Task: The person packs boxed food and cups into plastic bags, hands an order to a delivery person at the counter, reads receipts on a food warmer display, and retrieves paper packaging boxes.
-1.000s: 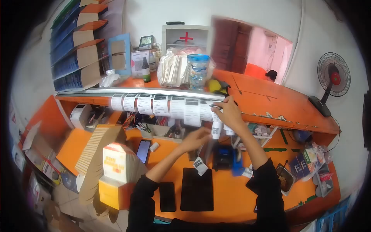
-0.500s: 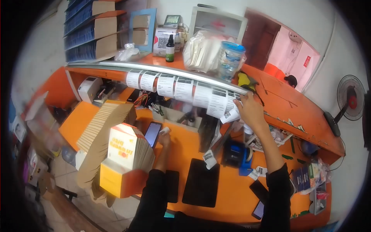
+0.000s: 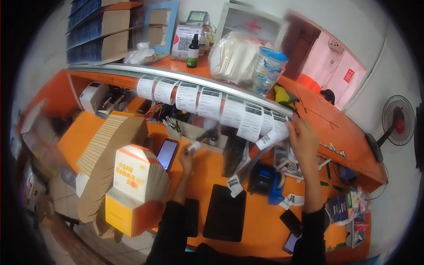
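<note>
My left hand (image 3: 186, 160) is closed around a small white piece (image 3: 194, 146), perhaps rolled paper, above the orange desk. A lit phone (image 3: 168, 154) lies just left of it. My right hand (image 3: 304, 140) is raised at the right end of a metal rail (image 3: 198, 82), its fingers slightly blurred and apart. Several printed receipts (image 3: 187, 97) hang in a row from this rail. Closest to my right hand is a curled slip with a QR code (image 3: 266, 139). A blue and black label printer (image 3: 264, 179) stands below.
Folded cartons (image 3: 132, 176) stand upright at left, beside stacked brown cardboard (image 3: 110, 150). A black tablet (image 3: 225, 213) lies on the desk, with phones (image 3: 291, 221) at right. The upper shelf bears a plastic tub (image 3: 268, 70) and a spray bottle (image 3: 193, 53). A fan (image 3: 397, 121) is mounted at far right.
My right hand has moved slightly right and down, away from the curled slip. My left hand still has the white piece. The head view has shifted a little.
</note>
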A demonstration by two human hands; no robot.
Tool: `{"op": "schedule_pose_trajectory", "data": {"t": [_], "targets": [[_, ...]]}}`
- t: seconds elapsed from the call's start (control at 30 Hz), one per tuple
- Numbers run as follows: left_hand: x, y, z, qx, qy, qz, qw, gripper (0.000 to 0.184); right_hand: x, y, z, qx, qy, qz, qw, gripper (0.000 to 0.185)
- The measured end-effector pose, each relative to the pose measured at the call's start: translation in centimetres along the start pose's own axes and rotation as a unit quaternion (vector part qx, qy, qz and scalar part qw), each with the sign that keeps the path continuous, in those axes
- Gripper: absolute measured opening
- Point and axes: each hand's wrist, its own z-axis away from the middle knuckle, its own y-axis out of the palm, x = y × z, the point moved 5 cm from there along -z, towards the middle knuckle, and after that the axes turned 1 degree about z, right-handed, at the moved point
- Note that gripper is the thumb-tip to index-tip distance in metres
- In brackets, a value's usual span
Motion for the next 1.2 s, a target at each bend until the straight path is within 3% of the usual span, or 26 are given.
{"op": "schedule_pose_trajectory", "data": {"t": [0.03,0.1,0.17,0.23,0.3,0.4,0.5,0.57,0.63,0.77,0.83,0.87,0.93,0.97,1.03,1.07,1.1,1.17,1.2], "targets": [[-2.2,0.1,0.8,-0.003,0.001,0.0,1.0,0.025,0.4,-1.5,1.0,-0.046,0.014,-0.052,0.998,0.015],[-5.7,0.9,3.3,0.119,-0.09,0.049,0.988,0.031,0.5,-2.6,4.2,0.01,0.152,-0.161,0.975,0.01],[-8.7,0.8,5.6,0.143,-0.11,0.079,0.98,0.034,1.5,-1.7,7.7,0.022,0.106,-0.249,0.962,0.009],[-12.3,0.9,8.0,0.17,-0.129,0.109,0.971,0.037,2.1,0.8,11.0,0.149,0.155,-0.302,0.929,0.009],[-15.4,1.4,10.4,0.208,-0.166,0.138,0.954,0.036,3.7,2.1,12.5,0.203,0.149,-0.346,0.904,0.016],[-15.9,2.2,13.7,0.304,-0.18,0.153,0.923,0.034,4.4,3.7,14.7,0.246,0.156,-0.35,0.89,0.026],[-16.9,2.8,16.2,0.33,-0.19,0.14,0.914,0.03,4.7,4.8,15.9,0.271,0.16,-0.371,0.874,0.039],[-16.4,3.0,17.4,0.322,-0.159,0.16,0.919,0.027,4.4,4.7,16.4,0.211,0.169,-0.389,0.881,0.04],[-17.4,2.8,18.0,0.324,-0.023,0.054,0.944,0.024,4.2,4.4,16.9,0.224,0.181,-0.39,0.875,0.034],[-18.7,2.4,19.4,0.312,-0.089,0.102,0.94,0.022,4.2,3.9,18.6,0.239,0.111,-0.407,0.875,0.028],[-19.0,2.1,20.0,0.346,-0.142,0.008,0.927,0.027,4.2,3.8,19.4,0.282,0.11,-0.409,0.861,0.026],[-19.5,2.1,20.2,0.346,-0.143,0.006,0.927,0.027,4.1,3.2,19.5,0.282,0.111,-0.411,0.86,0.026],[-21.3,2.3,20.8,0.383,-0.038,0.025,0.923,0.036,3.9,1.6,19.3,0.312,0.143,-0.428,0.836,0.022],[-21.6,2.2,21.0,0.383,-0.039,0.023,0.923,0.036,3.5,1.2,19.3,0.312,0.144,-0.43,0.835,0.022],[-22.2,2.3,21.8,0.421,-0.05,0.103,0.9,0.046,1.9,-0.4,19.0,0.204,0.13,-0.412,0.879,0.019],[-22.6,2.3,22.1,0.422,-0.051,0.101,0.899,0.046,1.2,-0.6,19.6,0.194,0.14,-0.394,0.887,0.032],[-23.0,2.3,22.3,0.42,-0.053,0.126,0.897,0.047,1.3,-0.4,20.1,0.193,0.143,-0.394,0.887,0.032],[-23.3,2.3,22.9,0.42,-0.059,0.151,0.893,0.048,1.3,-0.1,21.2,0.084,0.244,-0.621,0.74,0.05],[-23.3,2.3,23.2,0.419,-0.064,0.159,0.892,0.049,1.7,0.0,21.5,0.142,0.261,-0.654,0.695,0.064]]}}
